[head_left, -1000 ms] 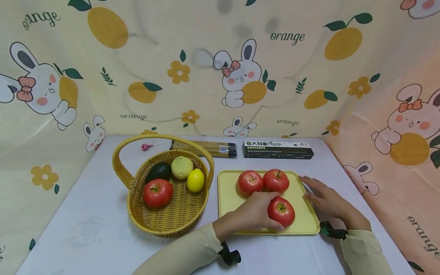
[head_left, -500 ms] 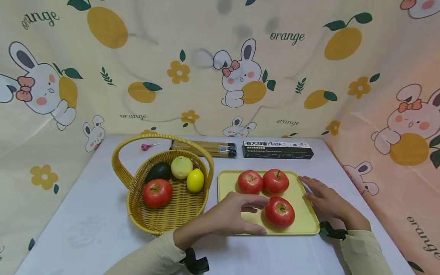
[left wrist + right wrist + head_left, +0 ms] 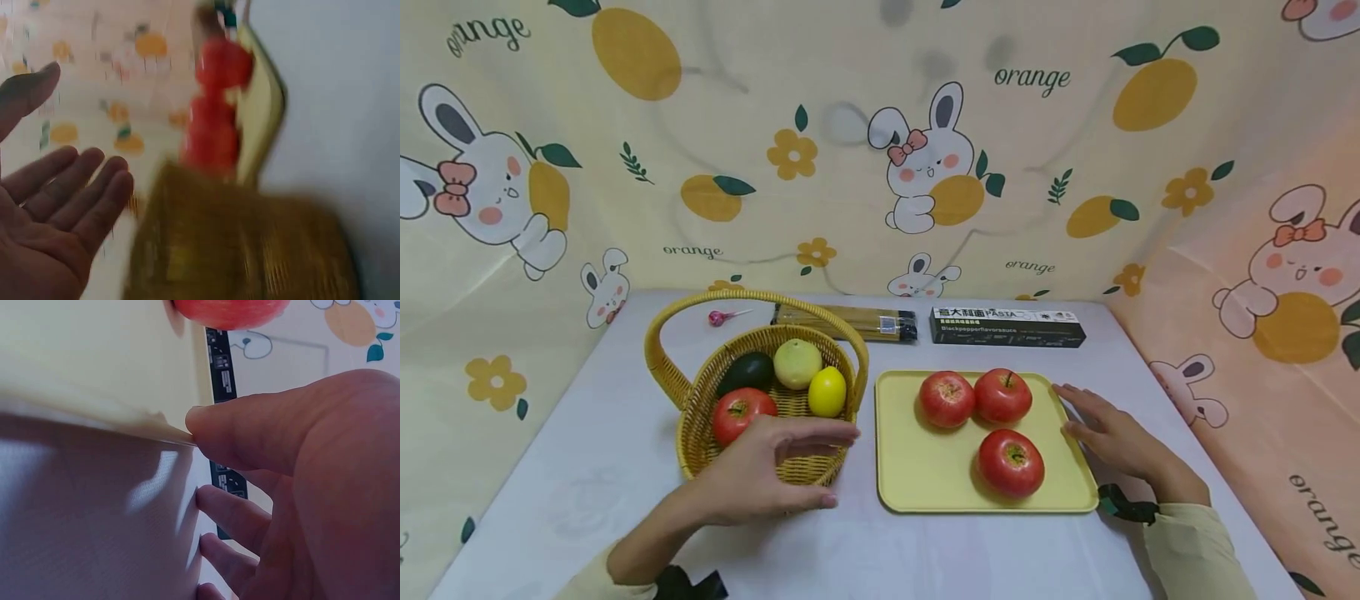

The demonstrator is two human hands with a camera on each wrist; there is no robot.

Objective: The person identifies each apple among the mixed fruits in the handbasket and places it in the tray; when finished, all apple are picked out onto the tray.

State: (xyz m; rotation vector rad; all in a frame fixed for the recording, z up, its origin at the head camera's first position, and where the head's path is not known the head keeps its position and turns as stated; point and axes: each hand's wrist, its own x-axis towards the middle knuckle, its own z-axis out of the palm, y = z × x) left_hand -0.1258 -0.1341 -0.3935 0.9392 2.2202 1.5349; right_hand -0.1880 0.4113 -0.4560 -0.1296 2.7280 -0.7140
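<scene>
Three red apples rest on a yellow tray [image 3: 917, 483]; the front apple [image 3: 1011, 463] sits apart from the back pair, a left one [image 3: 947, 399] and a right one [image 3: 1003, 397]. My left hand [image 3: 752, 475] is over the front of a wicker basket [image 3: 760, 507], thumb and fingers spread with nothing between them. Inside the basket lie a red apple [image 3: 741, 412], a dark green avocado [image 3: 747, 374], a pale green round fruit [image 3: 797, 364] and a yellow lemon [image 3: 827, 392]. At the tray's right edge, my right hand [image 3: 1112, 433] touches the rim with thumb and fingertips, fingers fairly straight.
Behind the tray stands a black pasta box [image 3: 1006, 328]. A long pack of noodles [image 3: 865, 323] lies behind the basket, and a wrapped lollipop [image 3: 719, 318] is to its left. The basket's tall handle [image 3: 752, 297] arches over it. A patterned cloth backs the table.
My left hand has let go of the front apple on the tray, opened, and moved left to the basket. The right hand has stayed at the tray's edge.
</scene>
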